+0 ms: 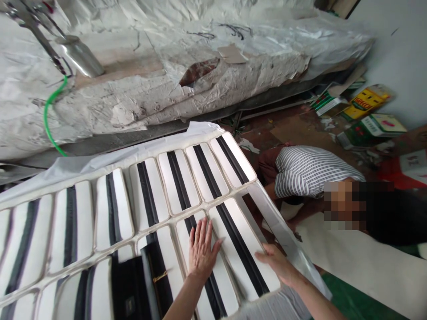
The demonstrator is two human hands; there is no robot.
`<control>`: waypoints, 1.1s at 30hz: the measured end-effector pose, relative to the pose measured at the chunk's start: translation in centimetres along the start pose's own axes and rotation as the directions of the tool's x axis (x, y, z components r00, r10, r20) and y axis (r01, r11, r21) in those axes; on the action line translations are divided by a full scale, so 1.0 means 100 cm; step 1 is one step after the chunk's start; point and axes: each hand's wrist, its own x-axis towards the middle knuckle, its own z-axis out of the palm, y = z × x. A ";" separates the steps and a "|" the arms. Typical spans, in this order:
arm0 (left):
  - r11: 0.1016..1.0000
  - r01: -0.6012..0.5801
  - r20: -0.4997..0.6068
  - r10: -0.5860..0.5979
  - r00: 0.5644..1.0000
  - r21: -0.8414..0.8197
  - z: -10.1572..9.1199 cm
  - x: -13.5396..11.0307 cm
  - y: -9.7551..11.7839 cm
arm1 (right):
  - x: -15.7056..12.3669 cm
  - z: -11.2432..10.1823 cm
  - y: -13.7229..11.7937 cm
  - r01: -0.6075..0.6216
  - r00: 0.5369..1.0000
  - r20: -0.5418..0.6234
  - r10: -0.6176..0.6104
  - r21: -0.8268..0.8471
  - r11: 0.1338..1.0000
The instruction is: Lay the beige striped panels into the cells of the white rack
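Rows of white rounded panels, each with a black stripe down its middle, lie on a covered table. My left hand (202, 249) rests flat on one striped panel (213, 293), fingers stretched out and its thumb pointing to the right. At the table's right side, my right hand (276, 263) grips the outer edge of the neighbouring striped panel (238, 244); the thumb is on top and the other fingers are partly hidden. Left of my left forearm lies a black wallet-like piece (128, 289) with a gold zipper pull (160, 276), on top of the panels.
A person in a striped shirt (313, 166) bends low at the right, beside a pale sheet (360, 258). Behind the table runs a plastic-covered bench (213, 95) with a metal spray-gun cup (82, 55) and green hose (50, 115). Cartons (370, 102) stand at the back right.
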 end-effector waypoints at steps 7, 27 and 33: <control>0.999 -0.053 0.027 0.053 0.998 0.009 0.002 0.006 0.003 | 0.011 -0.002 0.007 0.033 0.999 -0.037 -0.032 0.008 0.999; 0.996 -0.080 0.075 0.084 0.994 -0.049 0.010 0.012 0.025 | 0.008 -0.002 0.008 -0.053 0.997 -0.047 0.058 0.098 0.994; 0.997 -0.040 0.089 0.046 0.995 -0.064 0.010 0.013 0.029 | 0.007 -0.001 0.007 -0.056 0.998 -0.027 0.056 -0.002 0.998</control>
